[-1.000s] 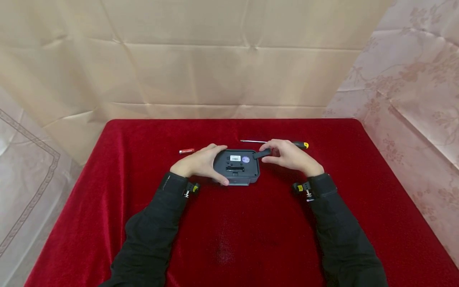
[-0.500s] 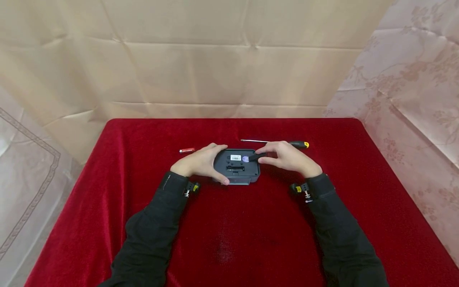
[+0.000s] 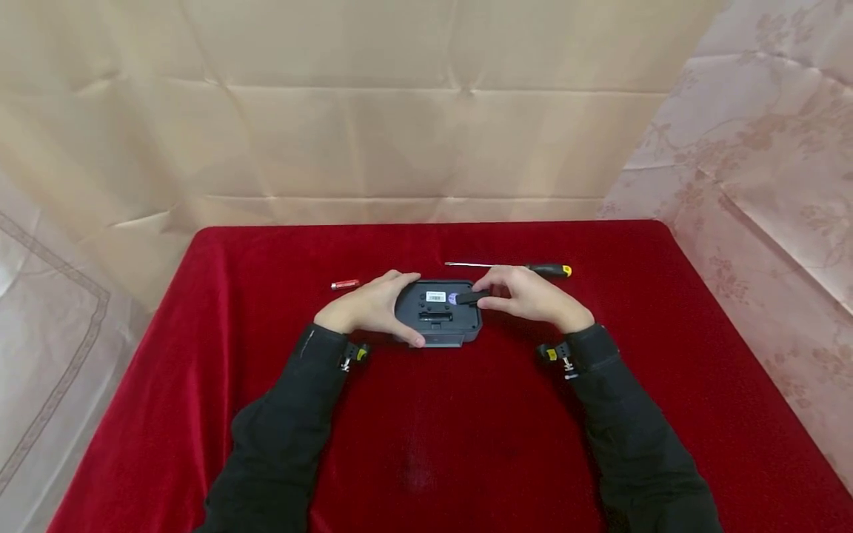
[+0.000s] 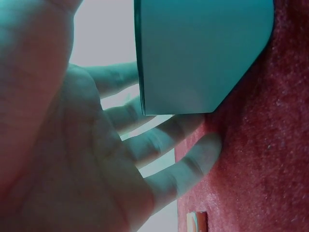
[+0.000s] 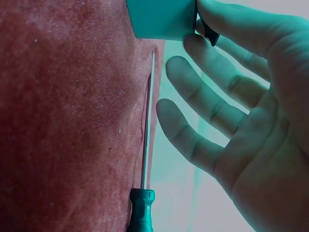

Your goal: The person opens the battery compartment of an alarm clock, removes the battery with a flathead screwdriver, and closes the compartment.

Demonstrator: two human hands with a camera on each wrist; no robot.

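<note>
A dark grey plastic device lies back-up on the red cloth, with a barcode label and a round purple sticker on it. My left hand grips its left side, thumb on the near edge and fingers over the far edge. My right hand pinches a small black flat piece between thumb and forefinger and holds it over the device's upper right part. In the right wrist view the other fingers spread loosely beside the device's corner.
A screwdriver with a black and yellow handle lies just behind the right hand, its shaft pointing left. A small red battery lies left of the left hand. Red cloth covers the table; beige sheets hang behind.
The right hand has carried the black piece leftward, from off the device's right corner to over its back near the purple sticker. The left hand has stayed on the device.
</note>
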